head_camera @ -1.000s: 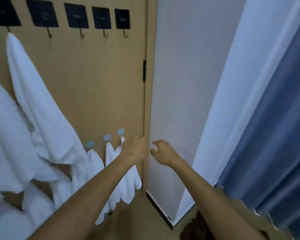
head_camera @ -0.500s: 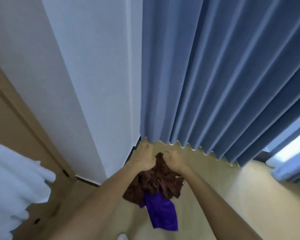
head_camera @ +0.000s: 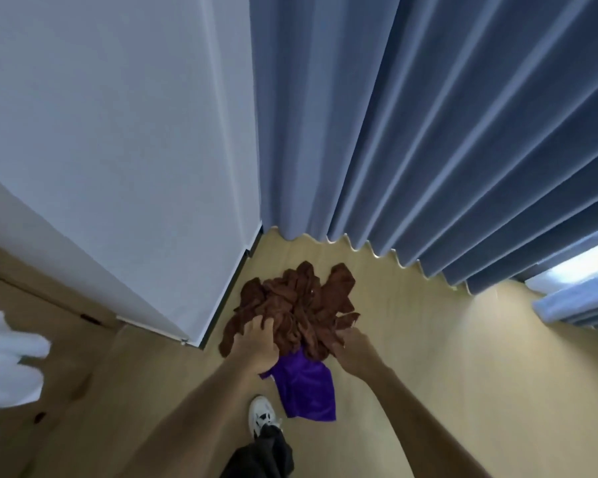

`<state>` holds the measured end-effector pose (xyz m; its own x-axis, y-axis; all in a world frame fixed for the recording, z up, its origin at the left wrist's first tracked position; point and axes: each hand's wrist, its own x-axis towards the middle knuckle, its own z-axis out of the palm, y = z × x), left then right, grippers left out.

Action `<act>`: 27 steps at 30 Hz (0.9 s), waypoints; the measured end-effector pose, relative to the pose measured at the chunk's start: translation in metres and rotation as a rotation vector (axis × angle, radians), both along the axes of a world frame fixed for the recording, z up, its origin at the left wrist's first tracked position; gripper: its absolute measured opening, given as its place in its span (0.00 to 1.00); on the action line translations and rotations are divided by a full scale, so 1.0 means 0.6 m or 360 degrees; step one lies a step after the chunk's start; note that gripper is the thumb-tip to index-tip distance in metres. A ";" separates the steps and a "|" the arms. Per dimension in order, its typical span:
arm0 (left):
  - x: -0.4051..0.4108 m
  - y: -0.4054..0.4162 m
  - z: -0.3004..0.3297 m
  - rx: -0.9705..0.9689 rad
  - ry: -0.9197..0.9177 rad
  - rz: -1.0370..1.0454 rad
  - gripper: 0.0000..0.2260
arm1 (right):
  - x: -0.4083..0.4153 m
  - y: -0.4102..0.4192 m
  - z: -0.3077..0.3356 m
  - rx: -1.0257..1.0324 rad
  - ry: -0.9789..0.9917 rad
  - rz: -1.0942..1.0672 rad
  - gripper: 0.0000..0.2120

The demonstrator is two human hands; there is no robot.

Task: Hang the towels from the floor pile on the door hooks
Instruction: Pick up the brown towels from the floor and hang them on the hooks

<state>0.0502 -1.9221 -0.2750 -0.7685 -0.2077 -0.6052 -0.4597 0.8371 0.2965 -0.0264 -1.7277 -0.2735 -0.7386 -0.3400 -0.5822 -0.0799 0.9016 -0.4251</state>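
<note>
While both hands dig in: left hand (head_camera: 256,346) fingers clamp crumpled brown towel pile (head_camera: 294,305) | right hand (head_camera: 351,350) fingers pinch its edge | smooth purple cloth (head_camera: 304,388) beneath wrists

Brown towels (head_camera: 297,305), purple towel (head_camera: 306,388), blue pleated curtain (head_camera: 428,132), white wall (head_camera: 118,132), tan floor (head_camera: 463,357), white shoe (head_camera: 261,414)

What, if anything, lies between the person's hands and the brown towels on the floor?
Nothing visible: the left hand and right hand already grip the brown towels. The purple cloth lies partly beneath.
</note>
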 end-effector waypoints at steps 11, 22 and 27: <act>-0.028 -0.007 -0.147 0.0120 -0.0316 0.0175 0.26 | -0.077 -0.013 -0.177 0.0278 -0.0369 0.0280 0.22; -0.116 -0.031 -0.520 0.0089 -0.0374 0.0426 0.27 | -0.204 -0.098 -0.593 0.0234 -0.0386 0.0701 0.14; -0.171 -0.047 -0.723 0.0166 -0.0202 0.0484 0.26 | -0.256 -0.141 -0.787 0.0248 -0.0234 0.0974 0.21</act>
<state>-0.0524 -1.9502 -0.7090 -0.5980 -0.3475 -0.7222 -0.7223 0.6242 0.2977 -0.1801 -1.8123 -0.7459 -0.3470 -0.5777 -0.7388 -0.5501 0.7634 -0.3386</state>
